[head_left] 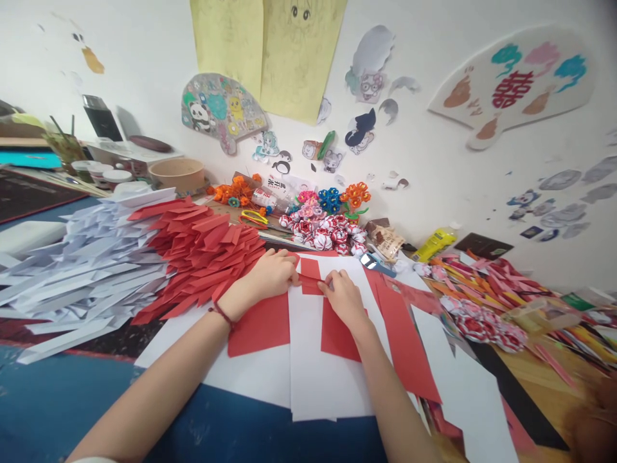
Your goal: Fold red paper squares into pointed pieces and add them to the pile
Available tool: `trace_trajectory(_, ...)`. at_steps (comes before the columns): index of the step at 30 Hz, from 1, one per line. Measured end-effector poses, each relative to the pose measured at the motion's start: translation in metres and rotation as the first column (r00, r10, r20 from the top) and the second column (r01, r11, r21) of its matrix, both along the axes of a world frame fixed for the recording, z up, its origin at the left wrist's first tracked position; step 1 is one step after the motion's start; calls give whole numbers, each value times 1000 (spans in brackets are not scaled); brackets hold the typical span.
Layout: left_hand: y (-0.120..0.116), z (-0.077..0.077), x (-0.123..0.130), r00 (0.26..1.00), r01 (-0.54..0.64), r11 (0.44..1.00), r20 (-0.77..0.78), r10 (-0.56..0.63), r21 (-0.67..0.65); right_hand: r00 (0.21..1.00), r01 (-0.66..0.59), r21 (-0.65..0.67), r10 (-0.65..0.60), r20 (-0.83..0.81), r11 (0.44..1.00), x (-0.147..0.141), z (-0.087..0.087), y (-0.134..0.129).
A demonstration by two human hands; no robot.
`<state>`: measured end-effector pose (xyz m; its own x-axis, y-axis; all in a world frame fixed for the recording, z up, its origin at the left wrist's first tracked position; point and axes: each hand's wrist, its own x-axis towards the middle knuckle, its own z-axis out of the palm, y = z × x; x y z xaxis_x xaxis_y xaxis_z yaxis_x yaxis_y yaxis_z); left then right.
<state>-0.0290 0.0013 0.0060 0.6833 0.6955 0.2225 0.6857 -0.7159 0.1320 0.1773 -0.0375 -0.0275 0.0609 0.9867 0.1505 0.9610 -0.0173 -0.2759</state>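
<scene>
A small red paper piece [311, 276] with a crease across it lies over white sheets [306, 360]. My left hand [274, 275], with a dark red cord on its wrist, has its fingers curled at the piece's left edge. The fingers of my right hand [343, 296] pinch its lower right edge. Larger red sheets [263, 328] lie partly beneath both hands. To the left are a big pile of folded red strips [202, 257] and a pile of folded white strips [96, 270].
Paper flowers [330, 231] and a blue-handled tool [378, 265] sit behind the sheets. At the right are long red paper [407, 341], coloured strips [496, 276] and a yellow bottle [436, 243]. A round tan container [177, 175] stands at the back left.
</scene>
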Motion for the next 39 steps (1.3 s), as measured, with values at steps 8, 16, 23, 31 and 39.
trace_trajectory(8,-1,1,0,999,-45,997,-7,45,-61,1000,15,74,-15,-7,997,-7,1,-3)
trace_trajectory(16,-1,0,1,999,-50,995,7,51,-83,1000,4,160,-7,15,987,-21,-3,-3)
trace_trajectory(23,1,-3,1,997,-58,993,38,62,-107,997,-19,84,25,-78,996,-3,1,1)
trace_trajectory(31,2,-2,-1,994,-97,987,33,101,-125,988,-7,12,9,-153,1000,7,10,-1)
trace_trajectory(39,3,-2,-2,994,-101,986,13,104,-135,977,-20,3,20,-210,1000,11,10,-2)
